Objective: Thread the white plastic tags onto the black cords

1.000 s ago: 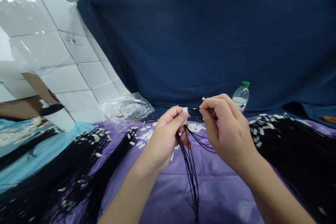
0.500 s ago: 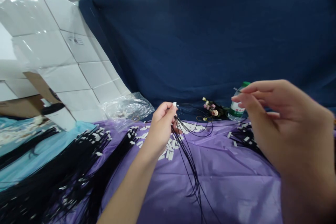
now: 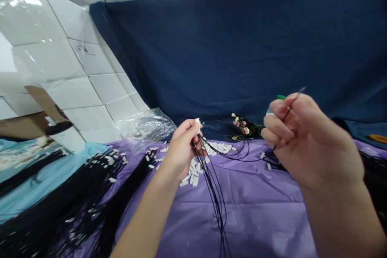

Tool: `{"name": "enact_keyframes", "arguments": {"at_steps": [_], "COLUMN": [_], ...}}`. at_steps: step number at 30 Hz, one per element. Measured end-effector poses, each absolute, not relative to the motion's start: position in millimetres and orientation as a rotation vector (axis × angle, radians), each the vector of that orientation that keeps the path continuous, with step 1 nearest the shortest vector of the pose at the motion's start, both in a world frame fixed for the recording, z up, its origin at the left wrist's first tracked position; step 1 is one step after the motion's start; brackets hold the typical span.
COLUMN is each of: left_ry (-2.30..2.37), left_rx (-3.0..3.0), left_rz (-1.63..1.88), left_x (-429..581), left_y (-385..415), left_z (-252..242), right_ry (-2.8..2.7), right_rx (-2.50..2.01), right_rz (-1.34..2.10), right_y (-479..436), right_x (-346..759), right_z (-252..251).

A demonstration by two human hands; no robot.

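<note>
My left hand (image 3: 184,145) is closed, pinching a small white piece (image 3: 198,121) between thumb and fingertips. From the same hand a bundle of thin black cords (image 3: 216,201) hangs down over the purple sheet. My right hand (image 3: 302,137) is raised at the right with its fingers curled around one black cord (image 3: 288,113). The dark tip of that cord sticks up past the index finger. A cord sags between both hands. Below my left hand lies a pile of small white rectangular pieces (image 3: 193,173).
Bundles of black cords with white ends (image 3: 69,193) lie at the left, others at the right. Behind are artificial flowers (image 3: 245,130), a mostly hidden bottle's green cap (image 3: 281,97) and a clear plastic bag (image 3: 146,125). A blue curtain (image 3: 211,48) and white boxes (image 3: 81,88) stand behind.
My right hand has turned and its fingers have curled tighter; a cord's tip now shows above them. It now covers most of the bottle. My left hand has shifted only slightly.
</note>
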State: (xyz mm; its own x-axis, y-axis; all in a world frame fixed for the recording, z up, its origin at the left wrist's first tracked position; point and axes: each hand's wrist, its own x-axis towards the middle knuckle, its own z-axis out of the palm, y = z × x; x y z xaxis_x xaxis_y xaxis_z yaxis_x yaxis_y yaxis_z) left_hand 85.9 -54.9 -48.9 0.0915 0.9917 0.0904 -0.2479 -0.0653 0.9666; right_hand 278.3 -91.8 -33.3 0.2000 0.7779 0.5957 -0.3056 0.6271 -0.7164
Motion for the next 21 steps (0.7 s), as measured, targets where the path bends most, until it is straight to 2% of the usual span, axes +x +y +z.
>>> {"name": "enact_keyframes", "arguments": {"at_steps": [2,6,9,21], "left_ry": [0.904,0.887,0.871,0.809], "left_rx": [1.147,1.185,1.214,1.256], "left_rz": [1.27,1.218,1.19,1.12], "left_x": [88,93,95,95], "left_y": [-58,-65,-71,-78], "left_z": [-49,-48,-47,-46], "right_ry": [-1.221,-1.554,-1.649,-1.658], "right_rx": [-0.592,-0.866,-0.875,-0.86], "right_rz": [0.664,0.082,-0.249,-0.434], "right_y": [-93,-94,-90,-84], "right_x": [267,254,249,241], "right_z": [-39,-48,-52,-56]}}
